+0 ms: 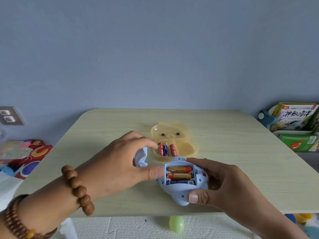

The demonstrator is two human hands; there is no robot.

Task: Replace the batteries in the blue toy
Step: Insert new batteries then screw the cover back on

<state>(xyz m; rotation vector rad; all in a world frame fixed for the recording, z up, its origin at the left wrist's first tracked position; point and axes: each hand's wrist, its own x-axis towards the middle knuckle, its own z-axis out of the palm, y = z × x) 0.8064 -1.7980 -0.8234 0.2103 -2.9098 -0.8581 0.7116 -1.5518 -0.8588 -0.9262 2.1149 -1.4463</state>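
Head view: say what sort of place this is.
Probably a child's room at home: children's picture books stacked at right, colourful toys heaped at left, a foam floor mat under the table.

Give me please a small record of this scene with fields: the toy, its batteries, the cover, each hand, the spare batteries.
toy: blue toy, underside up
battery compartment: open, holds three batteries, two orange and one dark blue
battery cover: off the toy, in the left hand
left hand: grips the cover, thumb at the compartment's edge
right hand: holds the toy by its side
spare batteries: three, lying in the yellow bear-shaped box behind the toy
surface: pale wooden table
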